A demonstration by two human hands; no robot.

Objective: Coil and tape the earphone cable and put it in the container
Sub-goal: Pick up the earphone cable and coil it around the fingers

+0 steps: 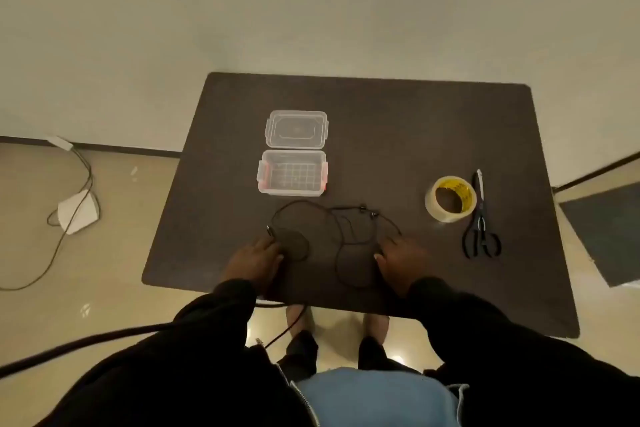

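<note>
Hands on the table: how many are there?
2. The left hand rests near the plug end of the cable; the right hand rests at its right side.

A dark brown rectangular table w/ rounded corners (433,135) is seen set against a pale wall. On the glossy beige floor at left, a white wedge-shaped device (78,211) is seen w/ a dark cord (69,236) looped around it. A dark mat (602,232) is laid at right.
</note>
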